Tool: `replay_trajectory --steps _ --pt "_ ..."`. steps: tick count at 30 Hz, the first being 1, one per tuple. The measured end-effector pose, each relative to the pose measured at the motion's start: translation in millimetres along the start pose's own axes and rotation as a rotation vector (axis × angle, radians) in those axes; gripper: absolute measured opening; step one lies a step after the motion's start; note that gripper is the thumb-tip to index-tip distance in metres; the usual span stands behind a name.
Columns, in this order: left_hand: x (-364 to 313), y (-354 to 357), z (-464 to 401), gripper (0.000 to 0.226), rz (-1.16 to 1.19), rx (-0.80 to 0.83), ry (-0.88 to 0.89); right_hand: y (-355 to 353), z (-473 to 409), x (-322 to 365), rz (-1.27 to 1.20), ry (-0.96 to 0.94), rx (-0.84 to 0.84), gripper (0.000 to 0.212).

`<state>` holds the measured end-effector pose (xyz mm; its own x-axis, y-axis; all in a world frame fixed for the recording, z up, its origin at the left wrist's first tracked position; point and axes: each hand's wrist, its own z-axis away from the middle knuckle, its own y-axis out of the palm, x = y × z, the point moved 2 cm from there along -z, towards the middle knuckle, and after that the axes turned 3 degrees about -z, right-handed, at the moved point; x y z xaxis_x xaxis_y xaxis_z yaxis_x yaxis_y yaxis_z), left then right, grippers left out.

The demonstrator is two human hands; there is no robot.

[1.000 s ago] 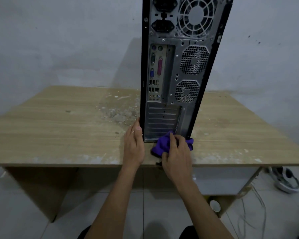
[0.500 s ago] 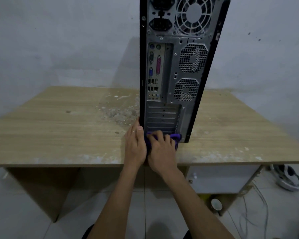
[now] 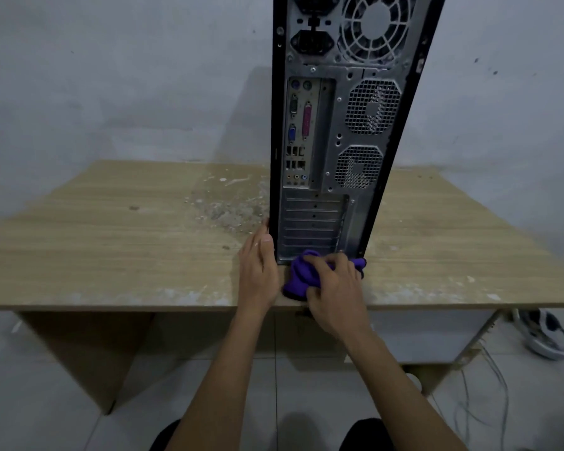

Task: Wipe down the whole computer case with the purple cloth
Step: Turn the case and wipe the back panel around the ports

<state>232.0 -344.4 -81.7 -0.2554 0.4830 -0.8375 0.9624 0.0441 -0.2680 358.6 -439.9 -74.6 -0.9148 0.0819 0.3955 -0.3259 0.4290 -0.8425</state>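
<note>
The computer case (image 3: 339, 131) is stood upright near the table (image 3: 111, 255) edge, rear panel facing the camera. The bunched purple cloth (image 3: 302, 273) is gripped by the right hand (image 3: 336, 294) at the panel's bottom edge. The case's left side is steadied by the left hand (image 3: 258, 271), fingers straight. Most of the case seems left to wipe.

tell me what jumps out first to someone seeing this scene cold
A tall computer case stands upright on the wooden table, its rear ports and fan grilles facing the camera. At its base the right hand grips a purple cloth, while the left hand rests against its left edge.
</note>
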Motion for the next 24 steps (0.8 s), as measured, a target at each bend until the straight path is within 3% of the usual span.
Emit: replay_trajectory --steps 14,20,24 --pt "8 4 -3 0.062 -0.011 0.022 0.003 -8 -31 19 0.231 -0.022 0.251 0.066" --pt "5 4 -3 0.058 -0.005 0.013 0.009 -7 -22 19 0.165 -0.045 0.221 0.063" --pt "1 2 0 0.059 -0.020 0.000 0.000 -5 -19 23 0.265 -0.042 0.205 0.062"
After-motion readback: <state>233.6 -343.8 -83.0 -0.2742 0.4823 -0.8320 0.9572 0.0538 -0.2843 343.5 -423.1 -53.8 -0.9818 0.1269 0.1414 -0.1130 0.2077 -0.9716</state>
